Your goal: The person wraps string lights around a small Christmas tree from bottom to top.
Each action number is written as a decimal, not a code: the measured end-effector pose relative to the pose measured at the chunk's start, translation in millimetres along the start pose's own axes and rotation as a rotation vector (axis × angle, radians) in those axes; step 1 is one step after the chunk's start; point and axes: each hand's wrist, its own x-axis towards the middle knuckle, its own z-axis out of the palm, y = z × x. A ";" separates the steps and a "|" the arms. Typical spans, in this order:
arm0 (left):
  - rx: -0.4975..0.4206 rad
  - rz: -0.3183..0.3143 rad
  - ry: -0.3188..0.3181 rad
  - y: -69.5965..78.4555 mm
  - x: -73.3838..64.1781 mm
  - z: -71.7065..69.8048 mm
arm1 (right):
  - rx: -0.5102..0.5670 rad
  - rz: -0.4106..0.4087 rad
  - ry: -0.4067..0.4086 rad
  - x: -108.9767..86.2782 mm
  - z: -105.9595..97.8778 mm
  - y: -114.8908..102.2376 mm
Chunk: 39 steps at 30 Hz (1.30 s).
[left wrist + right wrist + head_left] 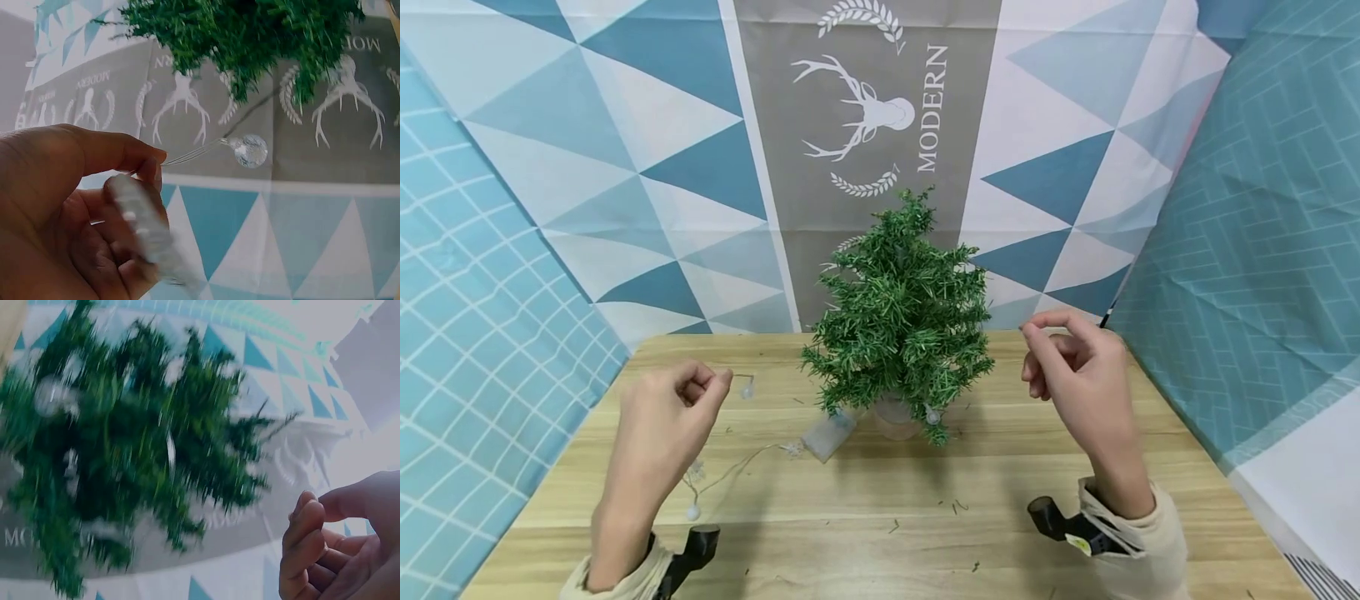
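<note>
My left hand pinches the thin wire of a string of lights between thumb and forefinger, left of a small artificial fir tree. A clear bulb hangs on the wire just past the fingertips. Below the fingers in the left wrist view is a blurred whitish piece. Right of the tree, my right hand is raised with thumb and forefinger tips together and the other fingers curled; I see nothing held there. Another bulb sits at the tree's lower front.
A pale translucent box lies by the tree's base, with wire running left from it to a loose bulb. Green needle bits are scattered on the wooden table. Patterned cloth hangs behind and at both sides.
</note>
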 end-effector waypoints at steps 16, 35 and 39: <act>-0.089 -0.008 -0.185 38.4 -15.1 13.0 | 0.090 -0.074 -0.301 -25.2 52.7 -30.8; -0.367 0.227 -0.248 69.2 -33.1 51.9 | 0.222 0.005 -0.641 -38.4 106.6 -16.2; -0.347 0.295 -0.260 73.8 -37.0 53.2 | 0.286 0.038 -0.662 -36.2 106.8 -15.4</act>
